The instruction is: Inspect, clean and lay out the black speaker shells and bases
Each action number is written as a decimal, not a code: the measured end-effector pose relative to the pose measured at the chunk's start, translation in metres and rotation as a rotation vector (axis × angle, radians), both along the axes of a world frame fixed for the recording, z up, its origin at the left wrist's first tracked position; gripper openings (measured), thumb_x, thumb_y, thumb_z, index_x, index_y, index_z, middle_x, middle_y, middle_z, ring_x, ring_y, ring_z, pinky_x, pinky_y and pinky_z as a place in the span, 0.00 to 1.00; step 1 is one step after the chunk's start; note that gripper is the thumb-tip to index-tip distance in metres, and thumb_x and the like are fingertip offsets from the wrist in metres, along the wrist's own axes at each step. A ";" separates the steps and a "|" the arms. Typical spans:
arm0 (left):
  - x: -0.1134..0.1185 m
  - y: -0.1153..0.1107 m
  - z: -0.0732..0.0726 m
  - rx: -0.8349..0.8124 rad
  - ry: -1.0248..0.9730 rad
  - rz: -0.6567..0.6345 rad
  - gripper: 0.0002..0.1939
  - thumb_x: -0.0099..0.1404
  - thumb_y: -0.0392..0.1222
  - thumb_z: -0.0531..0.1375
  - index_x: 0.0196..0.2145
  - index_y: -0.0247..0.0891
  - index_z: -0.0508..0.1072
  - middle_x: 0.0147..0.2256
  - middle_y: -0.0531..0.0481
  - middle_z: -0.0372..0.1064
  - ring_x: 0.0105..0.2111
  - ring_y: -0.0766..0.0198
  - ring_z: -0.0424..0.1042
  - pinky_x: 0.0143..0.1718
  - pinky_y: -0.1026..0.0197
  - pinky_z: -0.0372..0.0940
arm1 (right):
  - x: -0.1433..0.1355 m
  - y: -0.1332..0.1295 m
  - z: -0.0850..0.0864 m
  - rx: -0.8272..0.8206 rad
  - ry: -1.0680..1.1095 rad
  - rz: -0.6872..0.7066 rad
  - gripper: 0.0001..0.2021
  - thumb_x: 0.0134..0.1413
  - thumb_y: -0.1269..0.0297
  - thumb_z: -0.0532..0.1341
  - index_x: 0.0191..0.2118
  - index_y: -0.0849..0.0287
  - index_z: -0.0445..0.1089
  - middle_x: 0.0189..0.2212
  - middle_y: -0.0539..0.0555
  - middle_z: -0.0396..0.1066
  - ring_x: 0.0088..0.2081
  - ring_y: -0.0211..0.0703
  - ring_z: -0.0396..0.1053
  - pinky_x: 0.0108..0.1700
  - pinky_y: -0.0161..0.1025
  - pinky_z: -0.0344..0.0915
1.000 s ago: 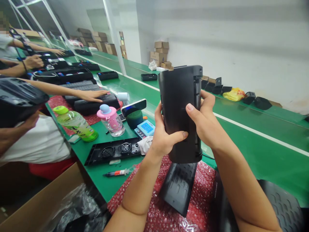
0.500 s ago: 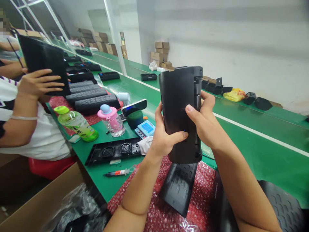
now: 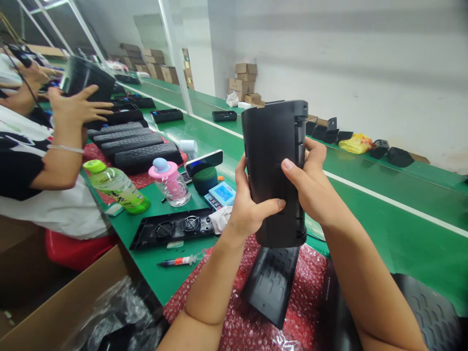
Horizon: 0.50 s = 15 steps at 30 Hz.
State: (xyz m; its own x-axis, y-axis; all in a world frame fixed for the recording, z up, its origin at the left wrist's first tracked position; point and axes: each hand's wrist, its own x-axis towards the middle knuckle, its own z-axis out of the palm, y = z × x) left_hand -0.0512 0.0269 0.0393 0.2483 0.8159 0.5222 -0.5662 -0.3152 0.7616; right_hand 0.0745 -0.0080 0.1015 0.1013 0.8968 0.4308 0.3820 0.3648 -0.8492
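A black plastic housing (image 3: 272,170) stands upright in the air between my two hands. My left hand (image 3: 248,204) grips its left side, thumb across the front face. On the right side my right hand (image 3: 310,180) is wrapped round the edge, its thumb also on the front. Below the housing, a black cover with oval dents (image 3: 272,282) lies on red bubble wrap (image 3: 310,273). More black dented housings (image 3: 426,307) rest at the lower right, partly behind my right forearm.
Left of my hands are a black panel with two round grilles (image 3: 175,228), a syringe (image 3: 177,261), a pink-lidded bottle (image 3: 170,183), a green bottle (image 3: 119,187) and a blue device (image 3: 221,194). A co-worker's hand (image 3: 78,105) holds a black part. A cardboard box (image 3: 73,307) sits lower left.
The co-worker at the left has turned and tilted the black part away, and that person's arm has shifted right. A small blue light on my housing no longer shows. My hands are nearly still.
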 end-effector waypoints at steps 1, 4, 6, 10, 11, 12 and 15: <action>0.000 0.000 0.000 -0.002 0.002 0.001 0.49 0.48 0.42 0.74 0.61 0.50 0.51 0.62 0.46 0.61 0.64 0.47 0.62 0.64 0.46 0.60 | 0.000 0.000 0.000 0.003 0.001 0.000 0.35 0.57 0.43 0.60 0.61 0.49 0.42 0.65 0.61 0.49 0.69 0.53 0.48 0.68 0.61 0.53; 0.000 0.000 0.000 -0.002 0.008 0.004 0.50 0.48 0.43 0.74 0.62 0.50 0.51 0.62 0.46 0.61 0.64 0.47 0.61 0.64 0.46 0.60 | 0.000 0.000 -0.001 0.009 0.001 -0.004 0.35 0.57 0.43 0.60 0.61 0.49 0.42 0.65 0.61 0.49 0.69 0.53 0.48 0.68 0.61 0.53; 0.000 0.000 0.000 -0.001 0.014 0.004 0.50 0.48 0.43 0.74 0.62 0.50 0.51 0.62 0.46 0.60 0.64 0.47 0.61 0.64 0.47 0.60 | 0.000 0.001 -0.001 0.007 -0.005 -0.004 0.35 0.57 0.41 0.60 0.61 0.49 0.42 0.65 0.60 0.50 0.68 0.53 0.49 0.68 0.60 0.54; -0.001 0.000 0.000 -0.004 0.016 -0.002 0.51 0.48 0.43 0.74 0.62 0.51 0.50 0.62 0.46 0.60 0.64 0.47 0.62 0.63 0.47 0.61 | 0.000 0.000 0.000 0.002 -0.010 -0.002 0.36 0.57 0.38 0.60 0.61 0.49 0.42 0.65 0.60 0.49 0.69 0.52 0.48 0.68 0.59 0.54; -0.001 0.000 0.000 -0.003 0.015 -0.001 0.51 0.48 0.43 0.74 0.62 0.51 0.50 0.62 0.46 0.61 0.64 0.47 0.62 0.63 0.47 0.61 | 0.000 0.000 0.000 0.000 -0.009 -0.003 0.37 0.57 0.39 0.60 0.61 0.49 0.42 0.65 0.61 0.49 0.69 0.53 0.48 0.68 0.60 0.53; -0.001 0.001 0.000 -0.003 0.015 0.001 0.50 0.48 0.43 0.74 0.62 0.50 0.50 0.62 0.46 0.60 0.64 0.48 0.62 0.63 0.47 0.61 | 0.000 0.000 0.000 -0.002 -0.010 -0.004 0.37 0.57 0.39 0.60 0.61 0.50 0.42 0.65 0.61 0.48 0.69 0.53 0.48 0.68 0.60 0.53; -0.001 0.000 0.001 -0.009 0.005 0.007 0.50 0.47 0.41 0.74 0.61 0.49 0.51 0.62 0.46 0.60 0.63 0.48 0.62 0.63 0.48 0.61 | 0.000 0.000 0.000 -0.004 -0.021 0.001 0.37 0.57 0.39 0.59 0.61 0.50 0.41 0.65 0.61 0.48 0.69 0.54 0.47 0.68 0.60 0.54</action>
